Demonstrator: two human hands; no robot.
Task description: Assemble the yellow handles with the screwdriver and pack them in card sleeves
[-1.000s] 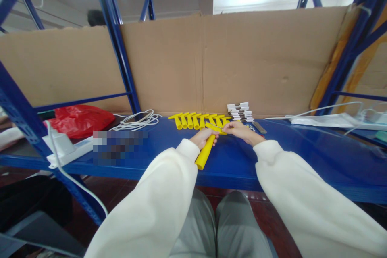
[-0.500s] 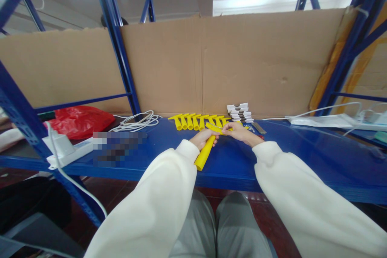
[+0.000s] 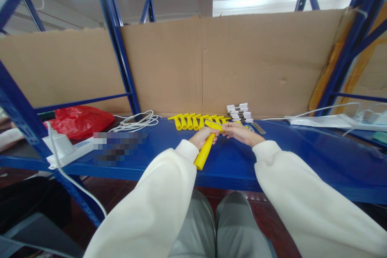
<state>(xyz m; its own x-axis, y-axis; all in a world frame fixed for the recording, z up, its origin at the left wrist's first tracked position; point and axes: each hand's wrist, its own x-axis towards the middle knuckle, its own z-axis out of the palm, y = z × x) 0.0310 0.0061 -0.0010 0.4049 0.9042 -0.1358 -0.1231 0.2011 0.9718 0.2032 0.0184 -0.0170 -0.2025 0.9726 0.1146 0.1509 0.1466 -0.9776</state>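
My left hand (image 3: 203,138) is wrapped round the handle of a yellow scraper (image 3: 204,153), whose round hollow end points down toward me. The tool's slanted flat head sticks out above that hand, with a thin greyish line along it. At the head's right end, my right hand (image 3: 237,132) has its fingers closed on the edge; whether a small part sits between the fingertips is too small to tell. Behind both hands a row of similar yellow scrapers (image 3: 190,122) lies side by side, handle ends toward me.
White packets with dark marks (image 3: 238,112) are stacked right of the row, beside a flat grey strip (image 3: 259,128). Left are a coiled white cable (image 3: 142,120), a power strip (image 3: 72,153) and a red plastic bag (image 3: 83,121). Cardboard (image 3: 242,56) walls the blue shelf's (image 3: 302,161) back.
My right hand's fingers have shifted slightly and lie lower and flatter along the scraper's head. The left hand keeps its hold, and the scraper has barely moved.
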